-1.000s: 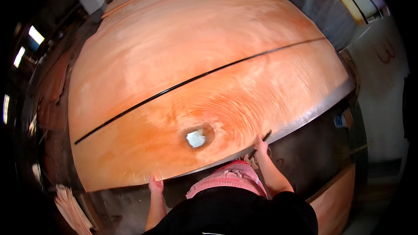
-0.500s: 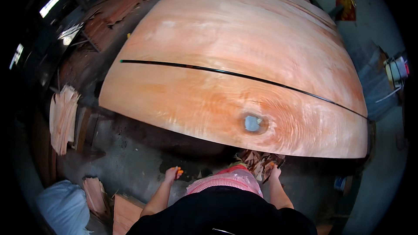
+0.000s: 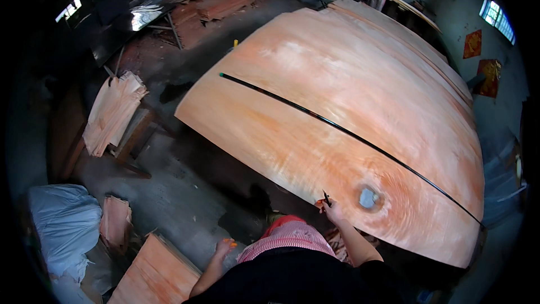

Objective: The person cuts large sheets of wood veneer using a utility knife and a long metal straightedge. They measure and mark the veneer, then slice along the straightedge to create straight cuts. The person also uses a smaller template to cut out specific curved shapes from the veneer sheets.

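The right hand (image 3: 333,212) pinches a slim black tool (image 3: 327,197), presumably for control, by the broad orange-tan wood sheet (image 3: 315,87); whether the left hand (image 3: 224,247) is closed, I cannot tell.

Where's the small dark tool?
The dark tool is in the right hand, right of centre in the head view, by the wood sheet, left of its pale spot.

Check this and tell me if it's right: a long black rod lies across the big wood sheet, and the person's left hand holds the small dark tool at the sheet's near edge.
Wrong hand: the head view shows the right hand holding the small dark tool at the near edge of the big wood sheet. The long black rod does lie across it.
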Demonstrator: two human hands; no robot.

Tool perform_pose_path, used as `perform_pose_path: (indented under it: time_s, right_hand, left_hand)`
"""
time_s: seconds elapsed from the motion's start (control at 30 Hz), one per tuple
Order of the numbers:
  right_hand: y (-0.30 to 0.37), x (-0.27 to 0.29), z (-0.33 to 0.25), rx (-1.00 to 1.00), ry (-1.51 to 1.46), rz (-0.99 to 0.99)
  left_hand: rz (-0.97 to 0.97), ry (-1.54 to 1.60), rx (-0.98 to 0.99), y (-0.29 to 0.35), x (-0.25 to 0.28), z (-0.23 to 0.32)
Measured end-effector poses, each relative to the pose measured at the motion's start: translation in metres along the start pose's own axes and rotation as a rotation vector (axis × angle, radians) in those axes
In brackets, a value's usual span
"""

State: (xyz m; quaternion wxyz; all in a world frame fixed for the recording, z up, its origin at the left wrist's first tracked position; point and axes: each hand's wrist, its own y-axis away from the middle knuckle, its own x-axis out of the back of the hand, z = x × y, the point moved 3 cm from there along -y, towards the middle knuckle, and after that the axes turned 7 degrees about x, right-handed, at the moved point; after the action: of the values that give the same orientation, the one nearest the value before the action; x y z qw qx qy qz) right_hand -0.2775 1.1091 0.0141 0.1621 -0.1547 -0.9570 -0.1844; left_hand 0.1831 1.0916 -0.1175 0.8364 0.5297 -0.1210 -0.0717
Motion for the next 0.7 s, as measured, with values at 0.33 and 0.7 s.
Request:
perform_pose_path:
  time_s: [0.33,0.7]
  right_hand:
    - [-0.184,-0.113,-0.106,0.089,-0.446,-0.19]
    - [-0.318,-0.252,-0.182,0.155,-0.102,-0.328]
  left_hand:
    - [0.027,-0.17,-0.021,-0.033,0.097,0.054]
    - [0.17,-0.287,-0.72,-0.062,0.195,0.166]
